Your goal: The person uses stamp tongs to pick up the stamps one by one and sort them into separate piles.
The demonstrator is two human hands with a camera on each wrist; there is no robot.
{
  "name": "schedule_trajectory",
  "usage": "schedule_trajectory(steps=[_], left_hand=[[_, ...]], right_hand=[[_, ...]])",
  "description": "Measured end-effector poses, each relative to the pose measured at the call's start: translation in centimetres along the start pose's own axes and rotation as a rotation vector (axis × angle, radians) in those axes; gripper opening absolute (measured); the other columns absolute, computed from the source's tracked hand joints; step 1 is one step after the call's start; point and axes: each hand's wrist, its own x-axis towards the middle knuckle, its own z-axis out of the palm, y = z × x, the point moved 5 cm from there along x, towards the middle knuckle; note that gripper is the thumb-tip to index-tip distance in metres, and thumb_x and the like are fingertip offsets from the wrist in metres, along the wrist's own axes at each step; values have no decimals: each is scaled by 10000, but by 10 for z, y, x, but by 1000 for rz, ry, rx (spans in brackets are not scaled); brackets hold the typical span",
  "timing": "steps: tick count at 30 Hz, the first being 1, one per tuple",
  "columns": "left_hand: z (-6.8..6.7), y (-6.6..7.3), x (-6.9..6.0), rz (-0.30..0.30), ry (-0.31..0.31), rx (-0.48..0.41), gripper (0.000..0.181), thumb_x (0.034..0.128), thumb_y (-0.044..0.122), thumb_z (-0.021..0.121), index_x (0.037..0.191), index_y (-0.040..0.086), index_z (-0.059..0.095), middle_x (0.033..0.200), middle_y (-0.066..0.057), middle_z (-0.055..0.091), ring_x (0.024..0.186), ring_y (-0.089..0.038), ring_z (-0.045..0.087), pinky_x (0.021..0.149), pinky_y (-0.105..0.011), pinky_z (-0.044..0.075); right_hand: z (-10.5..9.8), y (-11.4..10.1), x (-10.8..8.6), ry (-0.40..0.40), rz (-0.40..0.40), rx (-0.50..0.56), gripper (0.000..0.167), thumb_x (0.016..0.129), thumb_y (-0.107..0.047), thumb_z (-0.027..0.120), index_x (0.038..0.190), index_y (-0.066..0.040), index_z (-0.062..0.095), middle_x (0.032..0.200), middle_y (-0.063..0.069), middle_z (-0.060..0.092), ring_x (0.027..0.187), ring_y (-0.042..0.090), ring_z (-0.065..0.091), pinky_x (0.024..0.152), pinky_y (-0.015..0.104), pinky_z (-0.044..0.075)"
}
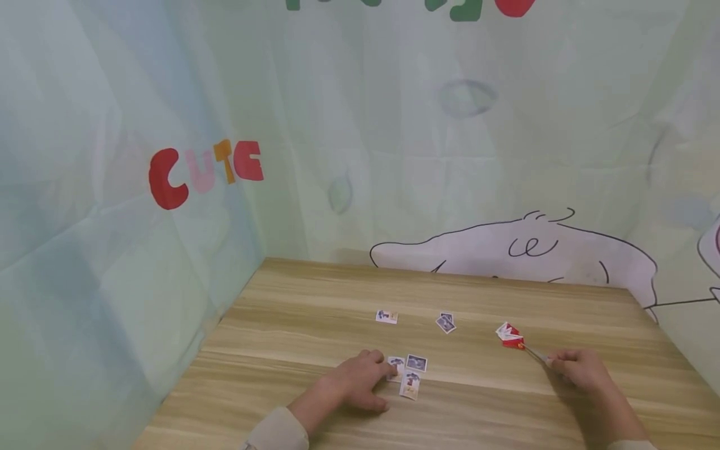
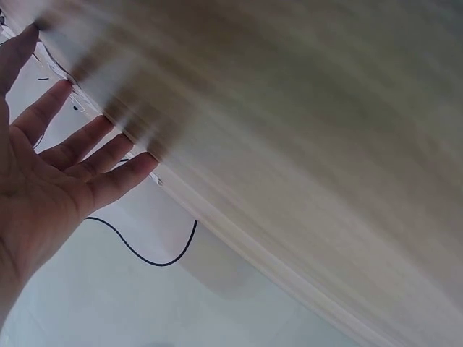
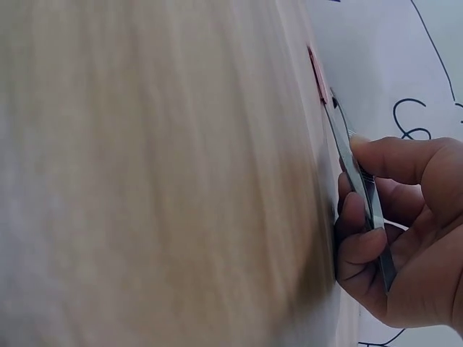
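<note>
1. Metal tweezers (image 3: 346, 153) pointed at the red-and-white paper pile (image 1: 511, 337), tips at its nearer right edge; whether they pinched a piece I could not tell.
2. The right hand (image 1: 582, 369), right of the pile and nearer the person, had a narrow grip, thumb and fingers pinching the tweezers.
3. The left hand (image 1: 362, 381), left of the pile and nearer, had a wide grip, fingers spread, one fingertip on a white-bordered picture card (image 1: 396, 362).
4. Beside that card, left of the pile, lay a dark picture card (image 1: 416, 363) and a coloured picture card (image 1: 410, 386).
5. Left of the pile lay two overlapping dark cards (image 1: 446, 323); farther left, a single card (image 1: 387, 317).
6. Beneath the pile was a wood-grain worktop (image 1: 315, 312); behind it, a cloth backdrop (image 1: 394, 156).
</note>
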Motion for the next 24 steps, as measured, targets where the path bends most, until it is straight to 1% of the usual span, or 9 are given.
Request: schedule_trajectory(steps=[4, 9, 17, 22, 24], left_hand=[[2, 0, 0, 5, -1, -1, 596, 726, 434, 732, 1254, 202, 580, 1124, -2, 518, 1000, -146, 475, 839, -283, 445], [1, -1, 0, 9, 7, 0, 603, 726, 437, 731, 1257, 196, 578, 1134, -7, 519, 1012, -153, 477, 852, -290, 444], [0, -2, -1, 5, 9, 3, 606, 724, 441, 730, 1258, 198, 577, 1144, -13, 521, 1015, -160, 479, 854, -295, 445], [0, -1, 0, 8, 9, 0, 605, 723, 437, 731, 1256, 195, 577, 1131, -8, 519, 1010, -153, 477, 851, -291, 445], [0, -1, 0, 6, 7, -5, 606, 721, 437, 733, 1255, 196, 576, 1129, -6, 519, 1009, -151, 477, 850, -290, 445]], right_hand=[[-1, 1, -2, 5, 14, 10, 226, 841, -102, 596, 900, 112, 638, 640, 24, 505, 590, 180, 451, 510, 304, 376], [-4, 3, -4, 17, 45, -3, 281, 852, -144, 586, 938, 121, 622, 695, 31, 531, 621, 191, 460, 506, 303, 379], [-7, -2, -7, 55, 51, 24, 299, 855, -166, 588, 927, 124, 609, 679, 30, 527, 597, 186, 457, 480, 293, 366], [-8, -1, -7, 60, 74, 32, 380, 859, -207, 589, 1008, 142, 577, 670, 39, 546, 595, 187, 469, 501, 296, 384], [-8, -1, -7, 64, 67, 16, 394, 864, -210, 588, 1031, 146, 572, 701, 43, 561, 633, 189, 484, 534, 304, 401]])
